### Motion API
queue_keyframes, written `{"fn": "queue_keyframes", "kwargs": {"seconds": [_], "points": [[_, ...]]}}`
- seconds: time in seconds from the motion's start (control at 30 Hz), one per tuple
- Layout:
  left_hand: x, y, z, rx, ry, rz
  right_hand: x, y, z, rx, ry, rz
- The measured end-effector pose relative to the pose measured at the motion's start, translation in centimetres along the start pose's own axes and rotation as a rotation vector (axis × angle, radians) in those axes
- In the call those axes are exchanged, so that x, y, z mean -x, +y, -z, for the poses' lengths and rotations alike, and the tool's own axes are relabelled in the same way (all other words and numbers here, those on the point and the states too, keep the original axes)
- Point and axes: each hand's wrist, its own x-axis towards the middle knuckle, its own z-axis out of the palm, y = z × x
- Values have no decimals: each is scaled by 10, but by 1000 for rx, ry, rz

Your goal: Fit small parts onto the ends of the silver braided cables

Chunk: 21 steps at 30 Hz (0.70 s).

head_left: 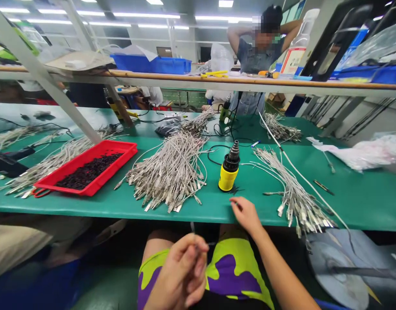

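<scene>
My left hand (188,269) is held up over my lap, closed in a pinch. A thin grey cable end (192,227) sticks up out of its fingers, blurred. My right hand (246,214) rests at the table's front edge, thumb and forefinger curled together; whatever may be between them is too small to make out. Just beyond it are small black pieces (237,190), beside an upright yellow and black hot air gun (228,172) with its nozzle pointing up. A large heap of grey cables with metal plugs (168,172) lies left of the gun.
A red tray (97,186) of small black pieces stands left. A second cable bundle (295,193) lies right, near a pen (323,187) and a plastic bag (369,150). A shelf (185,83) crosses above the green table (356,198). Another person (261,51) stands opposite.
</scene>
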Motion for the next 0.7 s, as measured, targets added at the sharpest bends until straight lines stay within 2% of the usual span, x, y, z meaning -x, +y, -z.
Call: {"fn": "queue_keyframes", "kwargs": {"seconds": [0.07, 0.13, 0.27, 0.4, 0.53, 0.6, 0.7], "points": [[-22, -21, -4, 60, -26, 50, -22, 38, 16, 98, 53, -92], [-38, -34, -6, 118, -35, 74, -41, 61, 23, 171, 36, -120], [-48, -46, -4, 192, -36, 79, -60, 71, 24, 250, -59, -109], [-47, -46, 6, 207, -21, 103, -58, 65, 27, 251, -84, -112], [-48, -43, 14, 191, 10, 98, -56, 52, 45, 155, -45, -116], [-49, -42, 17, 190, 25, 94, -53, 35, 60, 63, -8, -112], [-51, -42, 23, 203, 70, 99, -34, -8, 88, -125, 36, -93]]}}
